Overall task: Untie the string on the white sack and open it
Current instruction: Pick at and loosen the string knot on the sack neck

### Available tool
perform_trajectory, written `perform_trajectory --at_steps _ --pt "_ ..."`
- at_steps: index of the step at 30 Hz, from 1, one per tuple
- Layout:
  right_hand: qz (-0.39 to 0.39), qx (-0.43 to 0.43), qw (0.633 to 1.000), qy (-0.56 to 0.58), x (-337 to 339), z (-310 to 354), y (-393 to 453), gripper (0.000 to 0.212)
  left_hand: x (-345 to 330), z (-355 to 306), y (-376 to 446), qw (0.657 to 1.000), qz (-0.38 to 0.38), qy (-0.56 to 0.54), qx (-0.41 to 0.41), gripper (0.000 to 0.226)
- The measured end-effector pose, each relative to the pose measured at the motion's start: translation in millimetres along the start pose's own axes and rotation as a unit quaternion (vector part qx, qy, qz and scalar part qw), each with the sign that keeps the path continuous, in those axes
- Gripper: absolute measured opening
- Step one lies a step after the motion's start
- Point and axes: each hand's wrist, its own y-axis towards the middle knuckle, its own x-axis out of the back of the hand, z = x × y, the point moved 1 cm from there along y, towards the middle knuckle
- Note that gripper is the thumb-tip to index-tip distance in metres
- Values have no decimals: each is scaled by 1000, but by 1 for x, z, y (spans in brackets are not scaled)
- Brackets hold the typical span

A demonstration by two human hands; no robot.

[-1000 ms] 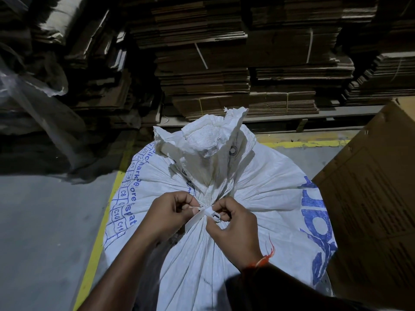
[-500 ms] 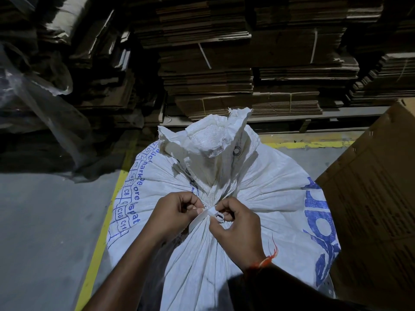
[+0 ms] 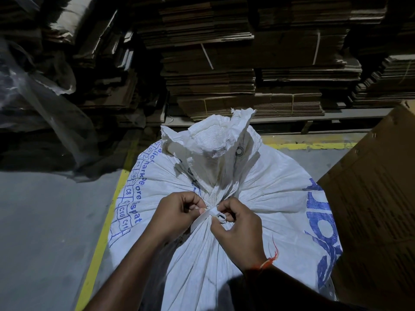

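Sack: the large white woven plastic sack with blue print [image 3: 258, 198] stands on the grey floor beside a yellow painted line [image 3: 98, 243], its neck gathered tight and its crumpled mouth standing up above the tie.
String: a flat white plastic strip [image 3: 207, 215] is cinched round the neck, right between the two hands, with a small loop showing at the knot.
Left hand: the left hand [image 3: 175, 213] has its fingers curled, thumb and forefinger pinching the free end of the strip.
Right hand: the right hand [image 3: 238, 225] pinches at the knot loop, other fingers folded in (a red thread sits at the wrist).
Change: over the last second almost nothing has shifted; both hands stay at the same spot and the knot looks equally tight.
Meaning: my guess is the knot resists, so untying is barely begun and opening the mouth waits on it.
Surroundings: stacked flattened brown cardboard [image 3: 224, 81] behind, a brown carton [image 3: 377, 209] to the right.
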Motion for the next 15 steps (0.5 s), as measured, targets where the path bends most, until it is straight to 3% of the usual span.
perform_trajectory --at_steps 6,15 --pt "-7 46 999 -9 -2 2 -4 22 -1 0 0 1000 -12 -6 4 9" --pt "-14 34 999 11 -2 2 -2 22 8 -1 -2 1000 -4 -27 10 9"
